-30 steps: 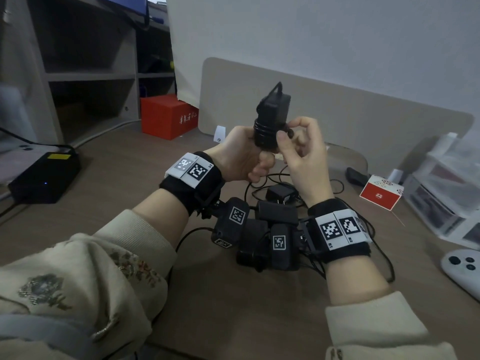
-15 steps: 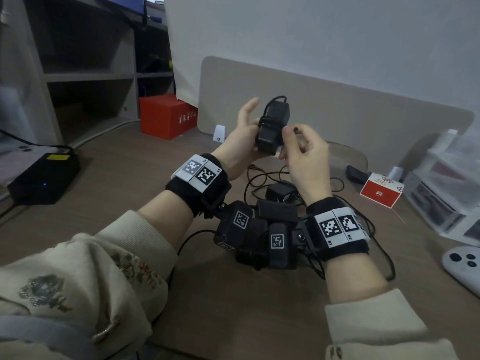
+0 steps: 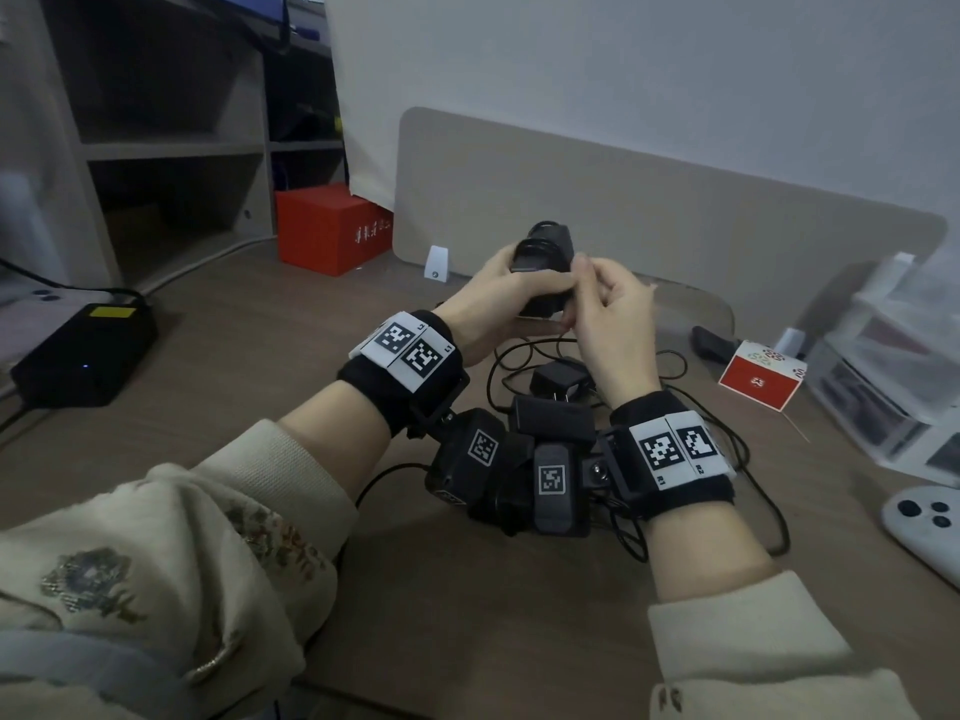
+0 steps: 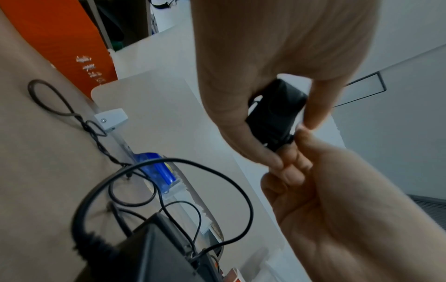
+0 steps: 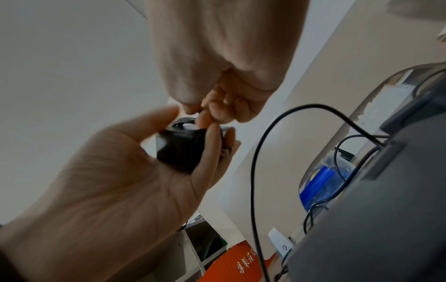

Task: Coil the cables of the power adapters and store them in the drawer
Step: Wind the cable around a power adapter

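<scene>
Adapter [image 3: 543, 267], cable nearly wound, gripped by left hand [image 3: 498, 298]; right hand [image 3: 613, 314] pinches its end; loose adapters [image 3: 558, 381] at six o'clock remain.

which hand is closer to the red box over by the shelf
Left. The left hand, gripping the adapter, lies on the red box's side; the right hand is beyond it, farther from the box.

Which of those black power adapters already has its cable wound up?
The adapter held up in both hands, cable wrapped round it. The adapters on the desk lie among loose cables.
</scene>
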Action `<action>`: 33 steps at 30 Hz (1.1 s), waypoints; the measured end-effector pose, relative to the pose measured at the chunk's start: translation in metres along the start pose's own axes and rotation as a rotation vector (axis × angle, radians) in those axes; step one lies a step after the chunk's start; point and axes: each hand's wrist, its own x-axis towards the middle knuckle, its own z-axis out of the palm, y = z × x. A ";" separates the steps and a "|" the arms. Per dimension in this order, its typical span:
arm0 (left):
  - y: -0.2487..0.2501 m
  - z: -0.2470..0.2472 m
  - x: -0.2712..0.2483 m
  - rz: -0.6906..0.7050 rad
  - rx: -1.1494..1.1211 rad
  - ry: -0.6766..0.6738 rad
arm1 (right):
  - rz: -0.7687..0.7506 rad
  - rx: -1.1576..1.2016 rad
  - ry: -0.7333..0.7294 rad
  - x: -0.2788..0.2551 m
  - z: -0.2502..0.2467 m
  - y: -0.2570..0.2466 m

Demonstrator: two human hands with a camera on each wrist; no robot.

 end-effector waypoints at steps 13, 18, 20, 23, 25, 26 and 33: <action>0.002 -0.009 0.001 -0.054 -0.106 0.111 | -0.029 0.128 0.050 0.002 0.005 0.003; 0.006 -0.007 -0.002 -0.088 -0.097 0.159 | 0.005 0.154 0.032 -0.002 0.005 -0.001; 0.007 -0.009 -0.003 -0.071 -0.108 0.185 | 0.009 0.114 0.022 -0.001 0.006 0.001; 0.007 -0.009 -0.003 -0.034 -0.072 0.165 | 0.032 0.101 0.025 -0.001 0.006 0.002; 0.007 -0.009 -0.003 -0.037 -0.040 0.161 | 0.052 0.108 0.029 0.000 0.006 0.003; 0.007 -0.008 -0.004 -0.046 -0.029 0.158 | 0.058 0.113 0.030 0.000 0.007 0.004; 0.002 -0.008 0.000 -0.051 -0.009 0.179 | 0.022 0.078 0.070 0.001 0.008 0.005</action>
